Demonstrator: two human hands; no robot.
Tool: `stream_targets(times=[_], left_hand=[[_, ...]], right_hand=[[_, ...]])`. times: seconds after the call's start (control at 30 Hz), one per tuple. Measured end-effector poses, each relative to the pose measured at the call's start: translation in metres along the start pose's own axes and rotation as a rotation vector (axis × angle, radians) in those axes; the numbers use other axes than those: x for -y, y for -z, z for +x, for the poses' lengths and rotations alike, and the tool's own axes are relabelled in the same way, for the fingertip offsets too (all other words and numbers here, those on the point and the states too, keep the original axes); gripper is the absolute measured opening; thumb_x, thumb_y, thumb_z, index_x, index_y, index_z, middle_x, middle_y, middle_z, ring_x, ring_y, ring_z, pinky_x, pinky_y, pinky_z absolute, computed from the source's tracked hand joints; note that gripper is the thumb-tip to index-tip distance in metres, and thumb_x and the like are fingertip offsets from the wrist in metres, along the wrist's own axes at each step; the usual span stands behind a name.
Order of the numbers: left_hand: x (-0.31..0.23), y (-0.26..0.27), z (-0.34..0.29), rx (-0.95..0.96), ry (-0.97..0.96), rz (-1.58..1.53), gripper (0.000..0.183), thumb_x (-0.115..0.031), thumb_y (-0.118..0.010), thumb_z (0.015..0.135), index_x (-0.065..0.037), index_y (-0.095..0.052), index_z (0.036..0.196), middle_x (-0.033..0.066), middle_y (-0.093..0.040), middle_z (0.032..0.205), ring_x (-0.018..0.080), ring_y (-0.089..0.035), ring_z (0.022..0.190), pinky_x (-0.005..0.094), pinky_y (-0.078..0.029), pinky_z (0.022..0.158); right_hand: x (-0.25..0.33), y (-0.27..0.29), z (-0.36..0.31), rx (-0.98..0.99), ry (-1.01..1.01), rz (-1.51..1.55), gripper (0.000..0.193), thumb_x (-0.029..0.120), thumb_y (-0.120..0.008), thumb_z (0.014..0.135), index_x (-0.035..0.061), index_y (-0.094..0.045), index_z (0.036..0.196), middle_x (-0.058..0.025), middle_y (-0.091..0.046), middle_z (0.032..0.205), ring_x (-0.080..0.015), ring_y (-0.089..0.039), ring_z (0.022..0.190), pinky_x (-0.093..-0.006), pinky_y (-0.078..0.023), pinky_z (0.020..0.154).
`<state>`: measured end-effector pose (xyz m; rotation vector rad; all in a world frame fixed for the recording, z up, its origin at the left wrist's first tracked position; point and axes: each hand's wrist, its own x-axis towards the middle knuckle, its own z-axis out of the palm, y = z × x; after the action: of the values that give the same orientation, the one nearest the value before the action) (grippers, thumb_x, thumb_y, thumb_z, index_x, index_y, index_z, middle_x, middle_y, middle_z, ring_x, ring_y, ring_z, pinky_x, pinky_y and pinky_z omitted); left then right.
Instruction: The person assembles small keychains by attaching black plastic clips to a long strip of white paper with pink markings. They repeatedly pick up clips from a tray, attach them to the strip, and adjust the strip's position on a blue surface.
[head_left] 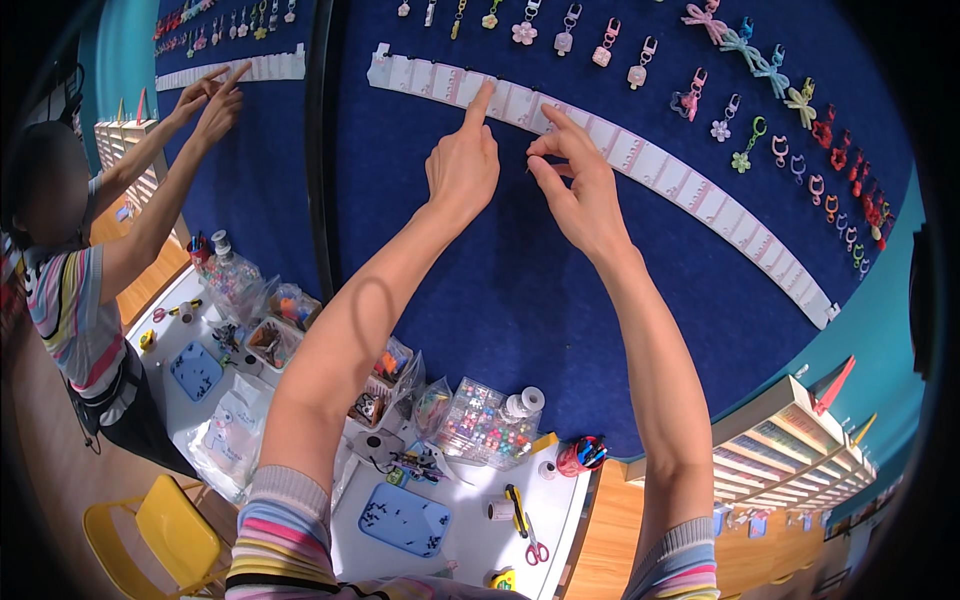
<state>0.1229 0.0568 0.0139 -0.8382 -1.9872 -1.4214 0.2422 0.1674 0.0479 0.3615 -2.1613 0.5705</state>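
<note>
A long strip of white cards with pink marks [640, 158] curves across a dark blue felt board [480, 280]. Small black pins dot its upper edge on the left. My left hand [464, 165] presses its outstretched index fingertip on the strip; its other fingers are curled, and nothing shows in them. Close by on the right, my right hand [580, 185] has its index finger reaching to the strip's upper edge. Its thumb and middle finger come together around a tiny dark thing, too small to name.
Rows of keychains [606, 45] hang above the strip. Below stands a white table with a blue tray [405, 520] of small black pieces, a bead box [488, 420], scissors [537, 550] and a red pen cup [580, 457]. A mirror at left reflects this. A yellow chair [180, 530] stands lower left.
</note>
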Motion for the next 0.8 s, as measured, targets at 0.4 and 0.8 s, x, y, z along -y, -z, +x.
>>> stream_targets(times=[0.4,0.8], left_hand=[[0.004,0.002,0.000,-0.029,-0.104,0.122,0.055,-0.016,-0.047,0.096,-0.028,-0.033,0.148,0.0235,-0.065,0.071,0.0444,-0.064,0.068,0.0540,-0.050,0.066],[0.007,0.001,0.003,-0.031,-0.160,0.172,0.055,-0.015,-0.047,0.096,-0.025,-0.034,0.148,0.0227,-0.065,0.072,0.0427,-0.064,0.068,0.0526,-0.051,0.066]], right_hand=[[-0.002,-0.018,0.012,0.030,-0.006,-0.167,0.009,0.005,-0.061,0.086,0.0051,-0.055,0.093,-0.0184,-0.047,0.143,-0.0227,-0.067,0.079,-0.0332,-0.053,0.074],[0.000,-0.012,0.007,-0.009,-0.017,-0.221,0.010,0.005,-0.061,0.087,0.0050,-0.055,0.094,-0.0180,-0.046,0.144,-0.0250,-0.067,0.084,-0.0342,-0.053,0.075]])
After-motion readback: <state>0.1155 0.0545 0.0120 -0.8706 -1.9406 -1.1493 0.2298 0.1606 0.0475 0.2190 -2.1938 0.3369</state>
